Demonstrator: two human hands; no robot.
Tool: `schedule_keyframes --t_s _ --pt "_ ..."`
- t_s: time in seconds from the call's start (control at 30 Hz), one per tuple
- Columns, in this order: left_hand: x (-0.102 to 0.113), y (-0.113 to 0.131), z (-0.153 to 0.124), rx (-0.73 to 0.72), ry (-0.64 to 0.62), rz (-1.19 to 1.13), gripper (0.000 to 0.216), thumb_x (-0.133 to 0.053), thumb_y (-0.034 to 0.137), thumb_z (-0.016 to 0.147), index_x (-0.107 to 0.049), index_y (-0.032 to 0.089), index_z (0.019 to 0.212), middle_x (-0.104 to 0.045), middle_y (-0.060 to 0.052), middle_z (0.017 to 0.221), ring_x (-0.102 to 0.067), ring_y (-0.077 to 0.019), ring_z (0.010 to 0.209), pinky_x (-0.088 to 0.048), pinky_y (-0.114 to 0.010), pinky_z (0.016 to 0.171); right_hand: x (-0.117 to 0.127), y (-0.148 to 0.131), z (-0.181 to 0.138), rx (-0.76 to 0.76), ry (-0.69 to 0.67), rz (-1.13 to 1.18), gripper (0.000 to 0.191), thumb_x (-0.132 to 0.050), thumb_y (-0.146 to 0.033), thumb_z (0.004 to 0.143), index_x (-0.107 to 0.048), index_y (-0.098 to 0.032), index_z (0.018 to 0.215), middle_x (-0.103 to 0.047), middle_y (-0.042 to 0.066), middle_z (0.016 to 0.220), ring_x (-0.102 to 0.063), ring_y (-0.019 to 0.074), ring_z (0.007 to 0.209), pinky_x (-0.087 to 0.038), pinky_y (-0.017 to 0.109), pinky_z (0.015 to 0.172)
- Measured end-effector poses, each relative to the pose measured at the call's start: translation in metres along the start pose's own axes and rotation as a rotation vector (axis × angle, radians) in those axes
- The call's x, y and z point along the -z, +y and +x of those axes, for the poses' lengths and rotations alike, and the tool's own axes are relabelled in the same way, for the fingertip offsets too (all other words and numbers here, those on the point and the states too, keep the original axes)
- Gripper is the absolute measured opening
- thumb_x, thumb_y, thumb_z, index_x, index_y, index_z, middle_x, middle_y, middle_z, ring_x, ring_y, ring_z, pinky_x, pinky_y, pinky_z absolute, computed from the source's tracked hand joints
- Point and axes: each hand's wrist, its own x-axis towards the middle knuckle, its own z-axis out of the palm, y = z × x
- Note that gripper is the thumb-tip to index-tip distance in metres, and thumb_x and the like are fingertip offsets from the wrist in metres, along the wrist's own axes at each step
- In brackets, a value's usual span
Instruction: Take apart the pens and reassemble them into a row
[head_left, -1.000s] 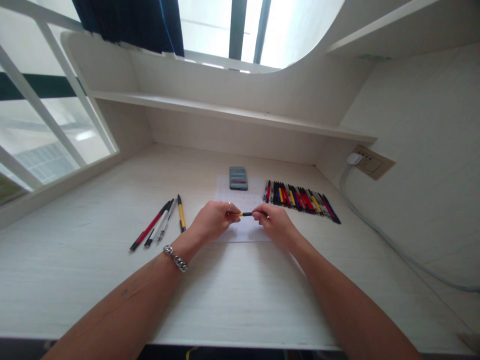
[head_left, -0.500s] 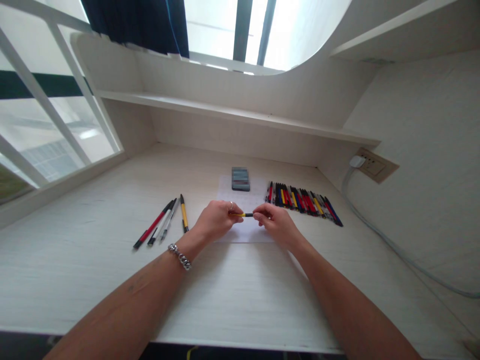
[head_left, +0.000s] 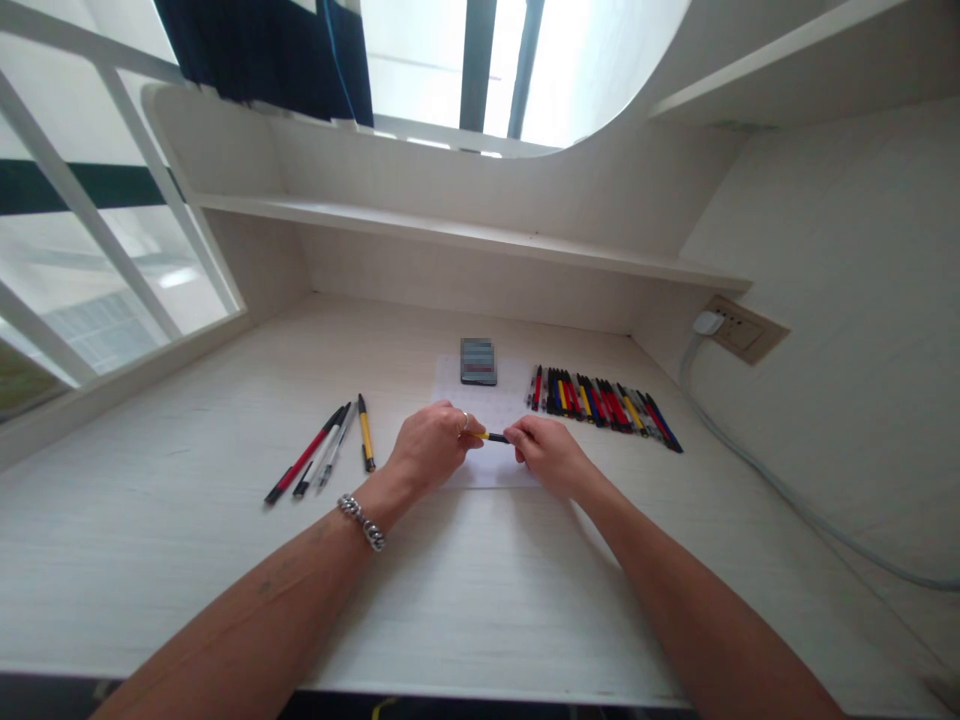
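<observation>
A yellow and black pen [head_left: 494, 437] is held level between my two hands, above a white sheet of paper [head_left: 491, 470]. My left hand [head_left: 437, 441] pinches its yellow end. The fingers of my right hand [head_left: 547, 450] are closed on the black end. Both tips of the pen are hidden by fingers. Left of my left hand lies another yellow and black pen [head_left: 365, 433]. Beside that rest a red pen [head_left: 304, 456] and clear and white pens [head_left: 334, 448]. A dark striped rectangular case [head_left: 478, 361] sits on the far part of the paper.
A long row of several pens [head_left: 604, 402] in red, black, blue and yellow lies at the right on the white desk [head_left: 225, 560]. A shelf [head_left: 480, 235] runs along the back. A cable [head_left: 750, 490] hangs from the wall socket [head_left: 748, 330].
My right fingers have curled in more closely around the black end, and more black now shows between my hands. The view has shifted slightly. The laid-out pens have stayed put.
</observation>
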Motion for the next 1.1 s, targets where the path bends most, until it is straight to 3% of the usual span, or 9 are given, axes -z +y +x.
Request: schedule_keyframes --t_s 0.23,0.37,0.5,0.6,0.67,0.8,0.9,0.97,1.1 --pt "0.002 -0.007 0.003 0.051 0.090 -0.292 0.024 -0.069 0.031 0.075 -0.071 0.023 0.098 -0.072 -0.003 0.089 -0.064 -0.0160 0.076 -0.049 -0.027 0.073 0.005 0.020 0.006 0.004 0.080 0.049 0.032 -0.042 -0.034 0.089 -0.056 -0.018 0.065 -0.059 0.000 0.059 -0.050 0.0114 0.054 -0.031 0.023 0.053" --pt "0.006 -0.015 0.004 0.104 0.099 -0.396 0.019 -0.067 0.027 0.077 -0.072 0.021 0.094 -0.073 -0.002 0.080 -0.063 -0.0145 0.068 -0.048 -0.025 0.066 0.014 0.029 0.008 -0.024 0.138 -0.040 0.032 -0.041 -0.035 0.091 -0.059 -0.018 0.072 -0.063 0.002 0.066 -0.055 0.0135 0.059 -0.035 0.024 0.056" --pt "0.003 -0.011 0.002 0.086 0.054 -0.425 0.017 -0.067 0.025 0.076 -0.072 0.022 0.091 -0.073 -0.002 0.080 -0.065 -0.0150 0.070 -0.049 -0.026 0.068 0.012 0.011 0.000 0.140 0.207 -0.199 0.024 -0.044 -0.030 0.092 -0.065 -0.019 0.091 -0.068 0.008 0.092 -0.060 0.0187 0.085 -0.040 0.029 0.074" --pt "0.000 -0.001 0.000 0.043 0.018 -0.492 0.020 -0.068 0.024 0.075 -0.070 0.021 0.095 -0.074 -0.002 0.083 -0.066 -0.0151 0.074 -0.050 -0.026 0.070 0.003 -0.007 -0.008 0.264 0.127 -0.221 0.021 -0.056 -0.027 0.086 -0.063 -0.021 0.105 -0.067 0.008 0.102 -0.059 0.0204 0.094 -0.040 0.031 0.082" --pt "0.000 0.004 -0.001 0.031 0.002 -0.543 0.026 -0.069 0.026 0.074 -0.067 0.020 0.099 -0.073 -0.002 0.083 -0.066 -0.0149 0.074 -0.050 -0.026 0.072 -0.002 -0.011 -0.011 0.282 0.058 -0.189 0.018 -0.054 -0.021 0.086 -0.063 -0.022 0.101 -0.067 0.007 0.097 -0.059 0.0190 0.089 -0.040 0.030 0.079" --pt "0.002 0.000 0.001 0.081 0.030 -0.533 0.038 -0.069 0.029 0.074 -0.061 0.021 0.111 -0.073 -0.003 0.090 -0.066 -0.0142 0.074 -0.050 -0.027 0.073 0.006 -0.002 -0.004 0.165 0.161 0.186 0.009 -0.055 -0.025 0.085 -0.061 -0.020 0.089 -0.064 0.003 0.078 -0.056 0.0140 0.068 -0.040 0.027 0.064" --pt "0.002 -0.012 0.003 0.108 0.023 -0.450 0.034 -0.067 0.032 0.075 -0.064 0.021 0.107 -0.072 -0.004 0.090 -0.065 -0.0147 0.075 -0.050 -0.027 0.073 0.023 0.009 0.005 0.038 0.295 0.731 0.027 -0.062 -0.045 0.079 -0.056 -0.019 0.077 -0.053 -0.002 0.060 -0.045 0.0098 0.050 -0.034 0.023 0.048" --pt "0.001 -0.018 0.004 0.117 0.004 -0.410 0.032 -0.067 0.034 0.075 -0.066 0.020 0.104 -0.072 -0.004 0.088 -0.065 -0.0151 0.075 -0.049 -0.027 0.073 0.035 0.014 0.009 -0.056 0.300 1.008 0.041 -0.055 -0.060 0.078 -0.054 -0.019 0.069 -0.044 -0.004 0.051 -0.037 0.0079 0.042 -0.029 0.023 0.041" --pt "0.001 -0.023 0.005 0.121 -0.035 -0.369 0.032 -0.065 0.038 0.075 -0.067 0.020 0.102 -0.072 -0.005 0.088 -0.064 -0.0159 0.076 -0.048 -0.028 0.072 0.050 0.021 0.010 -0.172 0.288 1.273 0.050 -0.045 -0.065 0.079 -0.047 -0.021 0.055 -0.028 -0.007 0.039 -0.023 0.0069 0.033 -0.019 0.022 0.035"
